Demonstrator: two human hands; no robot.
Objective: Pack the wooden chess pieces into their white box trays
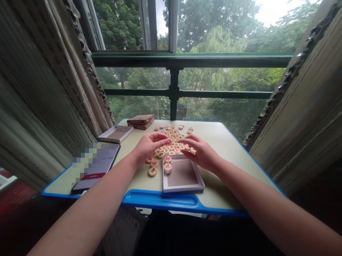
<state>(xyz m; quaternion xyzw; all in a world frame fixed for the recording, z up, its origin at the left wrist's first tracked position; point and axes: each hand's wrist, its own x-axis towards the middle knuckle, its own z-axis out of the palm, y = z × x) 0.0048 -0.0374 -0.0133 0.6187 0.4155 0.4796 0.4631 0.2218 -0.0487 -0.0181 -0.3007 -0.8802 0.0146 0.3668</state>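
My left hand (151, 145) is over the left side of a pile of round wooden Chinese chess pieces (177, 150), its thumb and fingers closed on a red-marked Chinese chess piece (168, 141). My right hand (200, 150) hovers at the pile's right side with fingers apart, and I see nothing held in it. Just below the hands lies a shallow white box tray (186, 174). Two red-marked pieces, one above the other, rest along its left side. Left of the tray, a black-marked piece (152, 171) and a few red-marked ones lie on the table.
The small folding table (225, 175) has a blue rim and a moulded front groove (162, 199). On its left are a tablet (97, 170), another shallow box part (116, 133) and a stack of brown flat boxes (140, 121). Curtains flank the window; a green railing (191, 61) stands behind.
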